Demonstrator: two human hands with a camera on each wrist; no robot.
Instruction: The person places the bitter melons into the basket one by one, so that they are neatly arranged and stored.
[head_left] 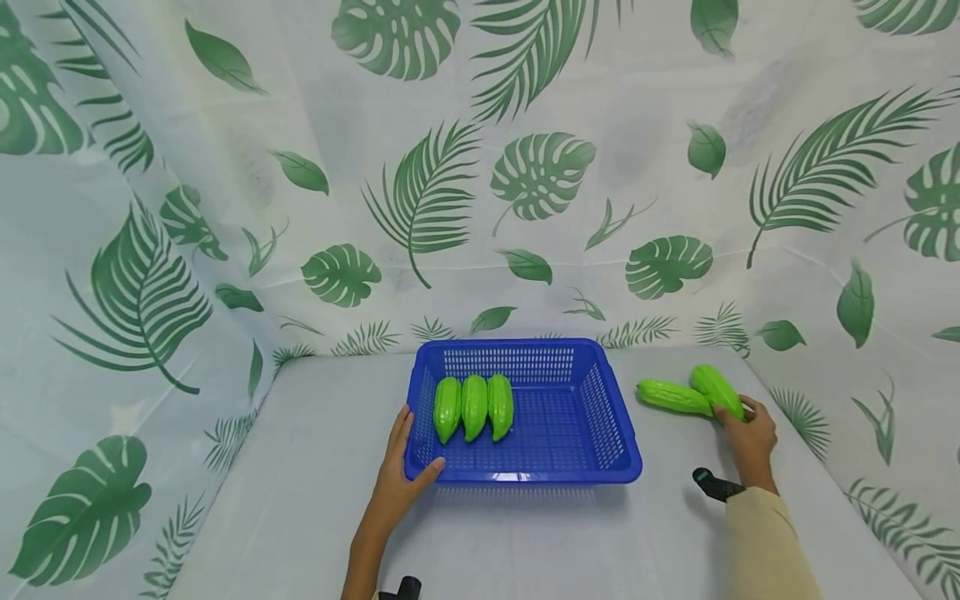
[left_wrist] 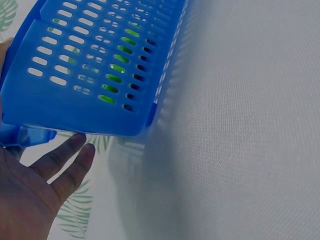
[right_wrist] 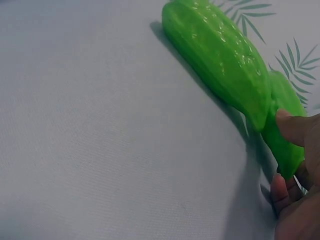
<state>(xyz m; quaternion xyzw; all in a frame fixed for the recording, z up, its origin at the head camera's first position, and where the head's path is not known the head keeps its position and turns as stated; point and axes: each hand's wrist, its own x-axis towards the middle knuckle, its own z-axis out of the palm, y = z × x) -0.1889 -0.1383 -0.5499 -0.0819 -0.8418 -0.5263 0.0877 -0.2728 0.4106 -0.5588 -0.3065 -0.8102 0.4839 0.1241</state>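
My left hand (head_left: 397, 475) rests at the front left corner of a blue plastic basket (head_left: 525, 477). Its thumb lies on the front rim, and the fingers extend along the left side; in the left wrist view two fingers (left_wrist: 75, 165) look straight and spread beside the rim. Three green bitter gourds (head_left: 474, 407) lie side by side in the basket's left half. Right of the basket, my right hand (head_left: 752, 433) grips one bitter gourd (head_left: 716, 390) near its tapered end, thumb on one side and fingers beneath. Another bitter gourd (right_wrist: 220, 55) touches it and lies on the table.
A white-covered table (head_left: 315, 483) bears everything. Behind it and at both sides hang white sheets (head_left: 450, 108) printed with green leaves. A black strap piece (head_left: 716, 485) sits at the right wrist, another (head_left: 405, 588) at the left.
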